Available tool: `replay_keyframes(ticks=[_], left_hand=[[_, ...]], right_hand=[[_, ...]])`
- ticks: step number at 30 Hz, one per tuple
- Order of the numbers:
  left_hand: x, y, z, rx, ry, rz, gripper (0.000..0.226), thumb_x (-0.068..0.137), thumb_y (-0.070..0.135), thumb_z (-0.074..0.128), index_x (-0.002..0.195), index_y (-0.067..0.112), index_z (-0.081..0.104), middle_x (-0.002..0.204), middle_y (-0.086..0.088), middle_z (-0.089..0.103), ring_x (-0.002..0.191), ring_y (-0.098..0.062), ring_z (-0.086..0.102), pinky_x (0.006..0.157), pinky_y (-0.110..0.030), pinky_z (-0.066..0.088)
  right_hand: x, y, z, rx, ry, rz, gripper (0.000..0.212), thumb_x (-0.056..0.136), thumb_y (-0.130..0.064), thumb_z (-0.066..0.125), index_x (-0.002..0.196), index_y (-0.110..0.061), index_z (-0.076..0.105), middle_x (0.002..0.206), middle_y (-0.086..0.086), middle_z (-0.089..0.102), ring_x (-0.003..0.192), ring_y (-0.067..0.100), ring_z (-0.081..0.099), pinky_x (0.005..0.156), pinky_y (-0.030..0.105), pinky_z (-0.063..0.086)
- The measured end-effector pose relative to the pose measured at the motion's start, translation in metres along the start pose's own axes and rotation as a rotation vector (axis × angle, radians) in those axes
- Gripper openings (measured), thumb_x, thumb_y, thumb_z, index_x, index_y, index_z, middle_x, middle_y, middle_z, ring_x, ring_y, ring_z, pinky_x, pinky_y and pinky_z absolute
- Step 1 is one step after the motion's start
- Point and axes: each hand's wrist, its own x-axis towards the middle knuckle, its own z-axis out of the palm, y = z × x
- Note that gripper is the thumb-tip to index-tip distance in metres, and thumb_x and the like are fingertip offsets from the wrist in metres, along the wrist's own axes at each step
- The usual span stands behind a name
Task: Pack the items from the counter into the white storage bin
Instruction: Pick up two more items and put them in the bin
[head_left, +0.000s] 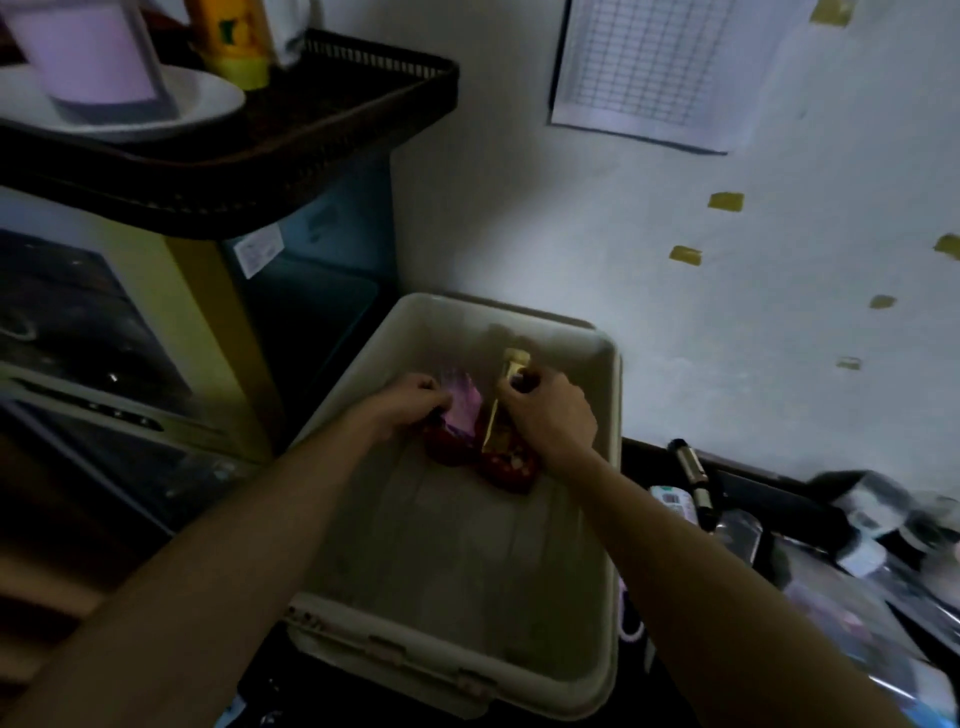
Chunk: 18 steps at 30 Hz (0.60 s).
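My hands, left (415, 400) gripping the pink-and-red packet (457, 415), right (550, 415) the gold-and-red packet (506, 452), hold both lengthwise, side by side, low over the far floor of the white plastic storage bin (613, 467).

Head camera looks steeply down (close) into the bin (613, 467).

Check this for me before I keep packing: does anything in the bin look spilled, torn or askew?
Nothing stands out. The white bin sits level, both hands set packets at its far end, and no spill shows, though the dim picture hides detail.
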Motion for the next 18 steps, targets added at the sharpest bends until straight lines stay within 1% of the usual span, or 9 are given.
replay_keyframes(ticks=[3,6,8,10,12,14,16,17,18], left_hand=[[0.011,-0.021,0.007,0.113,-0.061,-0.057,0.021,0.093,0.017,0.062,0.073,0.016,0.057,0.07,-0.003,0.058,0.058,-0.013,0.05,0.049,-0.023,0.041],[0.017,-0.037,0.01,0.247,-0.117,-0.104,0.021,0.094,0.016,0.062,0.074,0.013,0.056,0.071,-0.005,0.057,0.055,-0.013,0.05,0.042,-0.02,0.042],[0.022,-0.045,0.012,0.325,-0.177,-0.142,0.013,0.095,0.015,0.06,0.083,0.009,0.059,0.076,-0.008,0.059,0.055,-0.014,0.052,0.041,-0.02,0.044],[0.026,-0.052,0.015,0.376,-0.229,-0.199,0.007,0.094,0.011,0.059,0.093,0.004,0.061,0.074,-0.009,0.058,0.055,-0.016,0.053,0.04,-0.021,0.047],[0.03,-0.059,0.019,0.414,-0.279,-0.256,0.017,0.094,0.008,0.059,0.107,-0.002,0.062,0.081,-0.013,0.06,0.057,-0.019,0.055,0.049,-0.029,0.052],[0.034,-0.067,0.022,0.443,-0.313,-0.288,0.026,0.094,0.008,0.06,0.118,-0.003,0.06,0.096,-0.018,0.062,0.063,-0.023,0.06,0.057,-0.034,0.055],[0.038,-0.076,0.023,0.472,-0.323,-0.304,0.033,0.092,0.01,0.063,0.122,-0.003,0.058,0.11,-0.02,0.065,0.082,-0.031,0.068,0.072,-0.042,0.06],[0.04,-0.079,0.023,0.507,-0.328,-0.302,0.036,0.092,0.011,0.063,0.125,-0.003,0.058,0.116,-0.021,0.065,0.091,-0.031,0.068,0.081,-0.04,0.058],[0.042,-0.083,0.024,0.557,-0.328,-0.291,0.037,0.092,0.012,0.062,0.126,-0.003,0.058,0.12,-0.02,0.065,0.097,-0.03,0.067,0.084,-0.037,0.055]], right_hand=[[0.001,0.011,0.018,-0.056,-0.097,0.084,0.041,0.087,-0.063,0.055,0.086,-0.024,0.068,0.07,-0.008,0.067,0.061,0.007,0.063,0.058,0.024,0.05],[0.005,0.02,0.033,-0.23,-0.222,0.186,0.047,0.082,-0.065,0.058,0.088,-0.019,0.067,0.084,0.0,0.069,0.075,0.018,0.066,0.069,0.031,0.052],[0.005,0.022,0.044,-0.367,-0.337,0.2,0.049,0.081,-0.067,0.059,0.096,-0.02,0.062,0.093,0.003,0.066,0.085,0.022,0.064,0.077,0.034,0.051],[0.004,0.023,0.055,-0.434,-0.44,0.193,0.045,0.084,-0.064,0.057,0.097,-0.022,0.059,0.101,0.003,0.065,0.086,0.021,0.061,0.079,0.034,0.05],[0.002,0.023,0.063,-0.453,-0.532,0.202,0.041,0.087,-0.062,0.055,0.099,-0.022,0.058,0.106,0.002,0.065,0.091,0.021,0.062,0.081,0.034,0.05],[0.001,0.025,0.073,-0.462,-0.6,0.224,0.041,0.09,-0.059,0.052,0.104,-0.022,0.06,0.113,0.003,0.062,0.102,0.024,0.062,0.085,0.036,0.051],[0.001,0.028,0.083,-0.475,-0.642,0.218,0.045,0.092,-0.057,0.049,0.118,-0.022,0.061,0.124,0.004,0.059,0.112,0.026,0.058,0.093,0.04,0.049],[0.002,0.03,0.088,-0.486,-0.656,0.213,0.048,0.093,-0.056,0.048,0.126,-0.022,0.058,0.131,0.004,0.055,0.118,0.028,0.055,0.097,0.041,0.047],[0.003,0.032,0.092,-0.496,-0.67,0.21,0.05,0.094,-0.053,0.048,0.132,-0.022,0.055,0.136,0.005,0.052,0.122,0.028,0.052,0.098,0.042,0.043]])
